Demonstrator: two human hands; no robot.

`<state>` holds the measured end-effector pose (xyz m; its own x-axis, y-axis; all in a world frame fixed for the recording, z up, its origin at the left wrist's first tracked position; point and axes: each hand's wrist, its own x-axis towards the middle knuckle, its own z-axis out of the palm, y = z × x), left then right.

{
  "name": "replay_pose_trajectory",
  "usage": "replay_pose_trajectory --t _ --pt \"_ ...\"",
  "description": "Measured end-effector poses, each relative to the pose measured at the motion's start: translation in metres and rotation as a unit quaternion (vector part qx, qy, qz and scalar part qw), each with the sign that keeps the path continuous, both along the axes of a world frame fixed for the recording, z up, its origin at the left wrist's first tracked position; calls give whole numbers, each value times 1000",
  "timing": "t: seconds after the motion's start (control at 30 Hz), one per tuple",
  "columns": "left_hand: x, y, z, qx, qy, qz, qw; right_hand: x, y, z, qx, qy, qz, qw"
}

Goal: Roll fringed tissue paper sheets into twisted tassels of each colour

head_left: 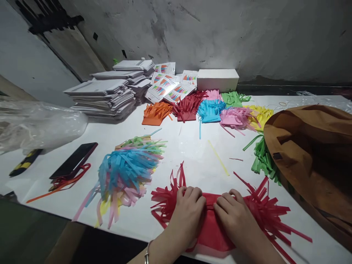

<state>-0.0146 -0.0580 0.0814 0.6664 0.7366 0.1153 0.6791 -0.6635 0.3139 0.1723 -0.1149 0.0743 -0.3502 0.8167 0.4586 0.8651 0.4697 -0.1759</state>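
Red fringed tissue paper [214, 234] lies at the table's front edge, its cut strips fanning out to the left and right. My left hand [189, 209], with a bracelet at the wrist, bends its fingers over a narrow fold in the paper's middle. Close beside it, my right hand [231, 211] grips the same fold with curled fingers. Both thumbs are mostly hidden. To the left sits a pile of fringed tissue paper [126, 165], blue on top with pink, yellow and green beneath.
Folded fringe bundles [210, 110] in several colours line the back. Behind them are stacked white cards [104, 95], printed cards [165, 88] and a white box [218, 79]. A phone [74, 161] and a plastic bag [44, 124] lie left. A brown bag [310, 146] and green fringe [264, 157] occupy the right.
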Motion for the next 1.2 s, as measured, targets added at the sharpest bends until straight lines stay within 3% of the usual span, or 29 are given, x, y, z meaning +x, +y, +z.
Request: replay_pose_trajectory --t 0.17,0.3,0.47,0.6,0.97,1.07,1.13,1.2 --pt "-6 1 -5 50 -48 -79 994 -6 0 -9 1 10 -15 1000" --pt "-7 2 -6 82 -66 -106 989 -13 -2 -10 -2 20 -3 1000" --pt "-8 5 -9 25 -94 -93 991 -6 -13 -9 -30 46 10 998" --pt "-9 2 -14 12 -125 -53 991 10 -26 -9 -56 112 -21 992" --pt "12 3 18 -6 92 -6 996 2 -30 -15 -80 116 -179 974" --pt "12 7 14 28 82 -94 992 -1 -30 -14 -74 131 -182 972" --pt "12 8 7 63 71 -167 981 -4 -30 -13 -54 137 -154 977" --pt "13 9 1 105 70 -195 973 -7 -30 -12 -26 116 -114 986"
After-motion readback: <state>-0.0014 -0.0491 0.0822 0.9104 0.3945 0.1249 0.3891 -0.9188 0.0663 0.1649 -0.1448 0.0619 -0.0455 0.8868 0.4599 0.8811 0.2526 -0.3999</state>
